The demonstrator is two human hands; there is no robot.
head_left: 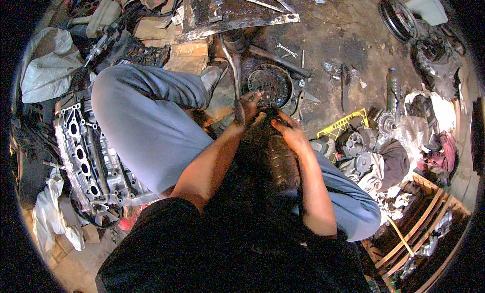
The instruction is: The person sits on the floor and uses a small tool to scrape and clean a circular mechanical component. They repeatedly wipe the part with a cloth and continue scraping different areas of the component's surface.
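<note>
My right hand (pixel 291 134) is wrapped over the upper part of a dark, ridged plastic bottle (pixel 284 167). The bottle's neck end points away from me, toward a round black pan (pixel 289 88) on the floor. My left hand (pixel 247 107) is closed at the pan's near edge, its fingertips together over the dark parts inside. Whatever those fingers hold is too small and dark to make out. Just left of the pan, a bent metal bar (pixel 230 58) runs close to my left hand. A thick dark metal tube (pixel 280 61) passes beyond the pan.
An engine cylinder head (pixel 83 156) lies by my left knee. A wrench (pixel 286 49) and a thin dark strip (pixel 345 88) lie on the floor ahead. To the right are a yellow plastic crate (pixel 343 125), metal parts, rags and a wooden crate (pixel 411 247). Flattened cardboard (pixel 189 55) lies beyond my left leg.
</note>
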